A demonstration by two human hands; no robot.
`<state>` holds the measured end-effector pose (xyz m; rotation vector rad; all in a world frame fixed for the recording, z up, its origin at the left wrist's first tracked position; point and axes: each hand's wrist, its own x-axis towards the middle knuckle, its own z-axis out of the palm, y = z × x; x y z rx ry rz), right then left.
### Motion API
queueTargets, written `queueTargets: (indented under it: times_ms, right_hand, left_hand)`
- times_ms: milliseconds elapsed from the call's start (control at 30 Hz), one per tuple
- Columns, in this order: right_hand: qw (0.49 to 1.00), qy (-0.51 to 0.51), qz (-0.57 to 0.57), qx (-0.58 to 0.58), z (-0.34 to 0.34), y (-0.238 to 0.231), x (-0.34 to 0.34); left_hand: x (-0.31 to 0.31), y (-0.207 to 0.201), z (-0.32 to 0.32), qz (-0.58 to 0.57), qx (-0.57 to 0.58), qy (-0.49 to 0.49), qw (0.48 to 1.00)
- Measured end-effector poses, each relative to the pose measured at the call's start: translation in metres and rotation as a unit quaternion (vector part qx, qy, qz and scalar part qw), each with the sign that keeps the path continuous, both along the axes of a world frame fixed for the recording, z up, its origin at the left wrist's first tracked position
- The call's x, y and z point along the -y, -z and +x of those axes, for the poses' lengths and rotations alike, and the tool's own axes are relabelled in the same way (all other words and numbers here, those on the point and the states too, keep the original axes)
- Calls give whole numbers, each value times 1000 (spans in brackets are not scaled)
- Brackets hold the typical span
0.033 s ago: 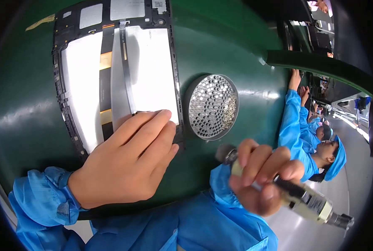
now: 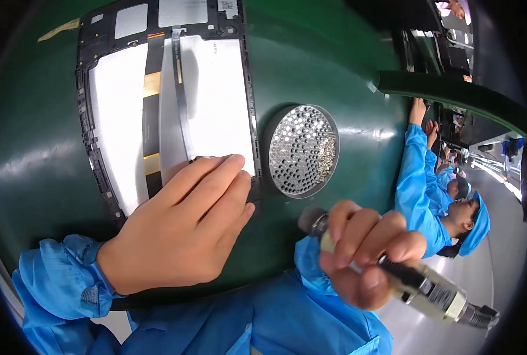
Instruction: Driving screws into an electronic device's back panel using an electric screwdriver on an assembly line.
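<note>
Pressing flat on the lower edge of the black tablet frame [image 2: 168, 106], the left hand [image 2: 180, 231] lies open, fingers together, holding the frame down on the green surface [image 2: 310, 53]. The right hand [image 2: 367, 257], nearer the person's body, is closed around an electric screwdriver [image 2: 417, 284] whose tip is lifted clear of the frame. Between the two hands, just beyond the right one, sits a round perforated screw tray [image 2: 302, 151]. By this showing the fastening looks unfinished: no driven screws can be made out, and the driver is not on the frame.
</note>
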<state>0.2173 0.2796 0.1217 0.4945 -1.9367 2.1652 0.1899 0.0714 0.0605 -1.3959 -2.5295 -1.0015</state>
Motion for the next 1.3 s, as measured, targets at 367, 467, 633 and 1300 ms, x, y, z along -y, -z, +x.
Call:
queueTargets:
  times_ms: [367,467,633,1300]
  right_hand:
    - [999,-27,35,18,-3,11,20]
    - [998,-40,38,20,-2,11,24]
    - [998,-33,40,20,-2,10,31]
    - [994,113,-3,1,-46,25,-26]
  left_hand:
    - [-4,7,4,21,2,-28,999]
    - [0,4,6,15,0,-26,1000]
    - [5,2,8,8,0,-23,1000]
    - [-2,7,2,1,-20,-7,1000]
